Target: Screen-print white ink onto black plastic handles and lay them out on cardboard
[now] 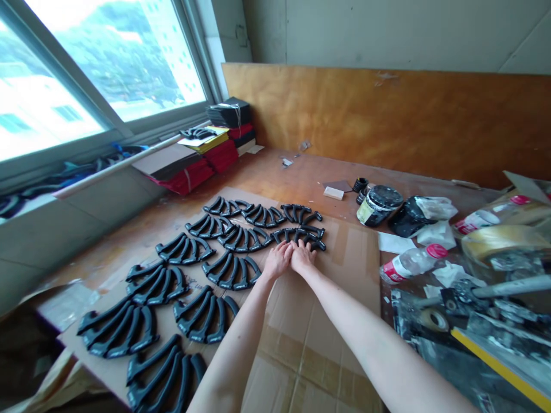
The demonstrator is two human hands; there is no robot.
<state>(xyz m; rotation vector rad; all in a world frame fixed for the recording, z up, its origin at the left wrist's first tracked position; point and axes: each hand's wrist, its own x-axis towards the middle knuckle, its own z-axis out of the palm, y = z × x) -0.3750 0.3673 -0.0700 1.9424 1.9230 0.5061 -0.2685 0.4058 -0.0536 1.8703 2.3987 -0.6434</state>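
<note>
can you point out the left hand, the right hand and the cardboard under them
left hand (279, 261): head view, back of the hand
right hand (302, 257): head view, back of the hand
cardboard (299, 321): head view, bare surface between the forearms

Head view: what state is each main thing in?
Black fan-shaped ribbed pieces: laid in rows.
Brown cardboard sheet: flat, creased, taped.
Nearer red-capped clear plastic bottle: closed.
Red flat sheets: stacked.
Left hand: palm down, fingertips at one piece.
Right hand: same, beside it.
</note>
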